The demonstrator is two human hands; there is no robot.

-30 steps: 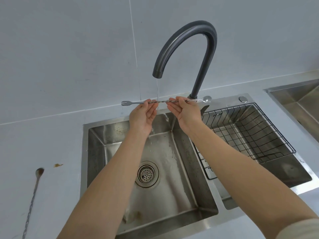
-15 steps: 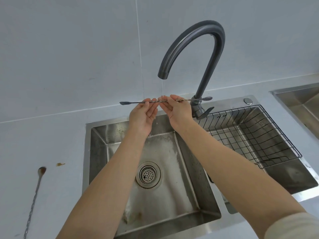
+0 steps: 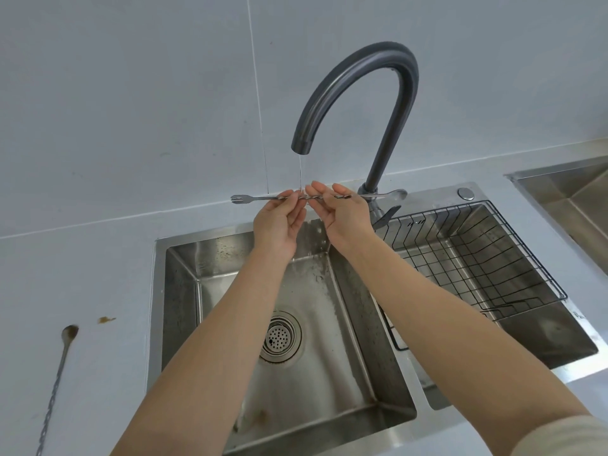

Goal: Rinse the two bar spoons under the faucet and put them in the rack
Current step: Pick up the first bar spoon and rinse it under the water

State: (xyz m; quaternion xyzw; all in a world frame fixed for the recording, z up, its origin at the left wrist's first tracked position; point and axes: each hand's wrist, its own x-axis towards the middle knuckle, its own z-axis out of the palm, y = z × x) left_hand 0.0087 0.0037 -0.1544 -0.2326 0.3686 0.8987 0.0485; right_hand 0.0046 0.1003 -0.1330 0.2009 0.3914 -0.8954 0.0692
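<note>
Our left hand [image 3: 278,222] and right hand [image 3: 345,213] both pinch one bar spoon [image 3: 263,198] by its twisted stem, holding it level under the thin stream from the faucet [image 3: 358,74], fork end to the left, bowl to the right. Below lies the wet sink [image 3: 355,373]. The wire rack [image 3: 526,258] sits in the right basin. The second bar spoon [image 3: 56,386] lies on the bench [image 3: 82,258], far left, beside a brown stain [image 3: 106,320].
</note>
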